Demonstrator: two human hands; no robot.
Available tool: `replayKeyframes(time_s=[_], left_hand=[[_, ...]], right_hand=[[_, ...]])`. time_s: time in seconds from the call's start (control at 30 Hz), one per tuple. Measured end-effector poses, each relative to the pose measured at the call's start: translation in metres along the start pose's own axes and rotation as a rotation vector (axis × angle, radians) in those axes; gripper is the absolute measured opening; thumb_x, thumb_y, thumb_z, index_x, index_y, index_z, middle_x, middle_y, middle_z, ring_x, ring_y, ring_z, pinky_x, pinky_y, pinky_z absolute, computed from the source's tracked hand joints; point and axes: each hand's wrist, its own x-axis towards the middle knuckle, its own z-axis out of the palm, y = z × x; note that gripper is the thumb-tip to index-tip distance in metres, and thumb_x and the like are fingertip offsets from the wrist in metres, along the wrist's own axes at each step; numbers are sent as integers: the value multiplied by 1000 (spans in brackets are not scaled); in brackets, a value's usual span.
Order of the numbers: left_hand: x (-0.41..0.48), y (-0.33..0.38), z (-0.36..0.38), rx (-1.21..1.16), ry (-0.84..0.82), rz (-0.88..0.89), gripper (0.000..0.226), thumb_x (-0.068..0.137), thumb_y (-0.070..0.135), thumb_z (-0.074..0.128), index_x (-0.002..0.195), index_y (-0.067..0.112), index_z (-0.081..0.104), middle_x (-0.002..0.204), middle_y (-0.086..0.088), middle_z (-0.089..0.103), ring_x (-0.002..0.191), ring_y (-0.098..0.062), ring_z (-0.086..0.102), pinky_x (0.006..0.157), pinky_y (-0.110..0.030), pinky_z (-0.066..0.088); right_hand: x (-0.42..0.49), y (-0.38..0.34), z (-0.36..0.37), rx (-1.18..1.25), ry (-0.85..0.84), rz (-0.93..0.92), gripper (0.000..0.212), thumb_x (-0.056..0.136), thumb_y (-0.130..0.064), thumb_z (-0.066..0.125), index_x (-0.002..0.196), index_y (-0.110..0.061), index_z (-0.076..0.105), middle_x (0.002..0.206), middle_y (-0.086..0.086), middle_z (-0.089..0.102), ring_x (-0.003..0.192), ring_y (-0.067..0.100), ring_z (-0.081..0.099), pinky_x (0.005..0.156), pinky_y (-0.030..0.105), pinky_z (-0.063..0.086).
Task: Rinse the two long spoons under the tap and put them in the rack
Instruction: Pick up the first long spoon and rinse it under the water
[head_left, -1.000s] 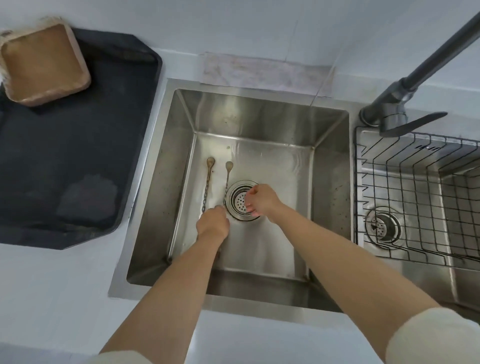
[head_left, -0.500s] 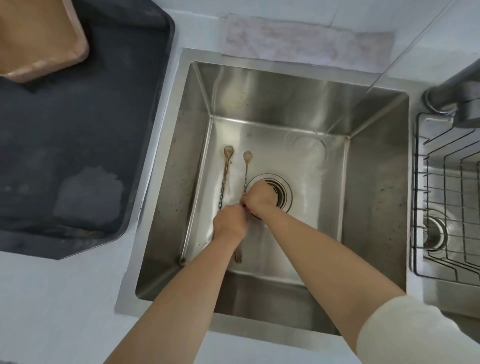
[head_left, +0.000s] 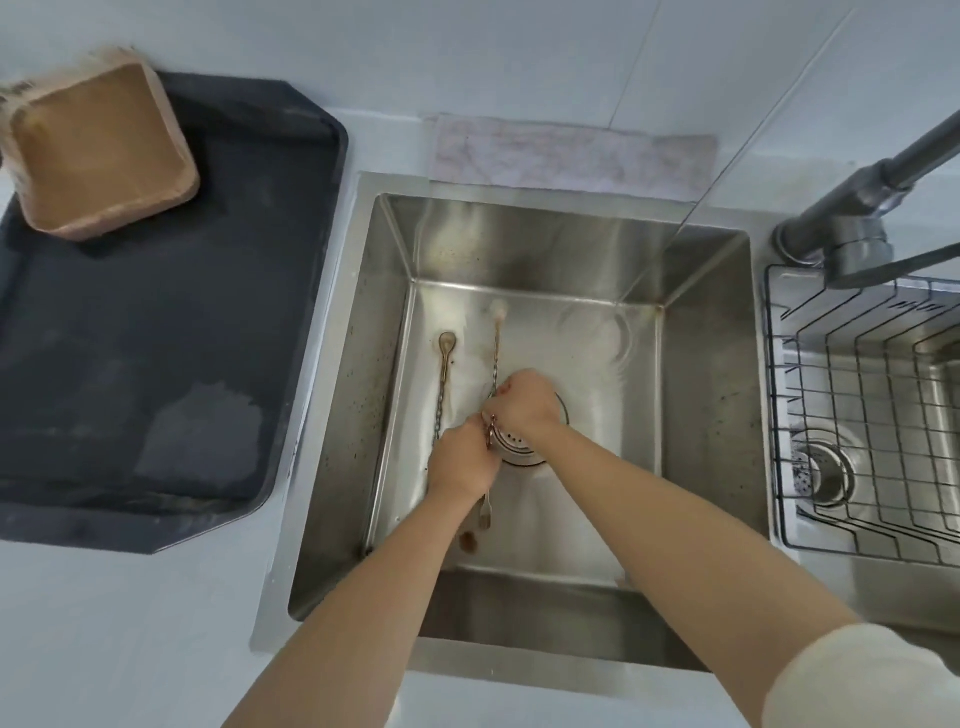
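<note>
Two long thin spoons with twisted handles are in the steel sink (head_left: 706, 395). The left spoon (head_left: 445, 358) lies flat on the sink floor, bowl away from me, and its handle runs under my left hand (head_left: 461, 462). The right spoon (head_left: 497, 353) has a blurred bowl near the back wall, and its handle passes into my right hand (head_left: 524, 400). Both hands are closed and touch each other beside the drain strainer (head_left: 522, 454). A metal handle end sticks out below my left hand. No water runs from the tap (head_left: 857, 234). The wire rack (head_left: 862, 415) sits in the right basin.
A black draining mat (head_left: 156, 322) lies on the counter left of the sink, with a brown square dish (head_left: 98, 150) on its far corner. The tap's dark spout rises to the upper right. A brown stain marks the sink floor by my left wrist.
My hands have closed together over the spoon handles. The right spoon's bowl has shifted toward the back wall and is blurred; the left spoon has not moved.
</note>
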Motion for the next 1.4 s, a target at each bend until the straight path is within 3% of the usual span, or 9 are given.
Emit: replayKeyframes(time_s=[0.13, 0.27, 0.4, 0.5, 0.57, 0.8, 1.0, 1.13, 1.4], left_hand=[[-7, 18, -24, -122, -46, 83, 18, 87, 16, 47, 93, 7, 61, 92, -18, 69, 85, -32, 63, 67, -34, 45], [-16, 40, -46, -268, -150, 135, 22, 89, 13, 46, 99, 9, 65, 90, -7, 68, 80, -19, 64, 72, -30, 50], [-30, 61, -66, -340, -179, 223, 13, 85, 6, 54, 80, 10, 65, 67, 0, 63, 46, 9, 57, 48, -6, 42], [-41, 73, -76, -367, -181, 251, 19, 83, 7, 59, 67, 17, 60, 59, 7, 61, 41, 9, 55, 44, -5, 42], [-45, 79, -80, -380, -193, 264, 24, 83, 7, 60, 63, 21, 57, 59, 8, 62, 41, 7, 56, 43, -8, 44], [-52, 102, -88, -421, -230, 309, 23, 83, 3, 57, 65, 17, 58, 60, 0, 63, 44, 1, 60, 45, -12, 48], [-58, 121, -87, -426, -238, 348, 21, 83, 2, 57, 66, 15, 59, 61, -1, 63, 45, 0, 61, 46, -11, 49], [-62, 122, -83, -382, -234, 377, 11, 84, 4, 56, 75, 9, 61, 64, -1, 63, 45, 3, 60, 48, -9, 48], [-61, 125, -85, -405, -204, 366, 22, 84, 5, 56, 67, 18, 59, 62, 0, 64, 48, -2, 63, 50, -12, 51]], right_hand=[[-20, -11, -38, 136, 30, -78, 33, 71, 4, 52, 46, -12, 39, 63, 16, 50, 65, 24, 58, 68, 44, 53], [-43, -16, -76, 199, 23, -97, 14, 75, 6, 55, 62, 4, 58, 72, 29, 59, 72, 38, 63, 89, 56, 50], [-64, -15, -105, 286, -47, -152, 6, 78, 7, 59, 79, 11, 63, 76, 15, 62, 62, 22, 59, 83, 45, 55], [-76, -16, -120, 368, -89, -154, 21, 80, 10, 57, 99, 18, 60, 67, 6, 58, 44, 6, 59, 57, 20, 56], [-82, -17, -128, 437, -89, -167, 22, 81, 9, 57, 102, 15, 60, 65, 7, 59, 40, 1, 57, 53, 14, 54], [-93, -13, -154, 720, -42, -207, 12, 81, 3, 63, 77, -8, 62, 68, 8, 64, 50, 6, 63, 58, 18, 56], [-96, -10, -183, 837, 30, -216, 31, 78, 3, 65, 105, -6, 52, 80, 5, 63, 69, 13, 62, 59, 15, 57], [-92, -17, -208, 873, 65, -275, 39, 81, 2, 62, 118, -3, 50, 89, 3, 62, 85, 16, 63, 78, 23, 54], [-81, -37, -226, 896, 65, -343, 13, 84, 2, 59, 85, -12, 60, 80, 6, 65, 70, 14, 66, 65, 21, 57]])
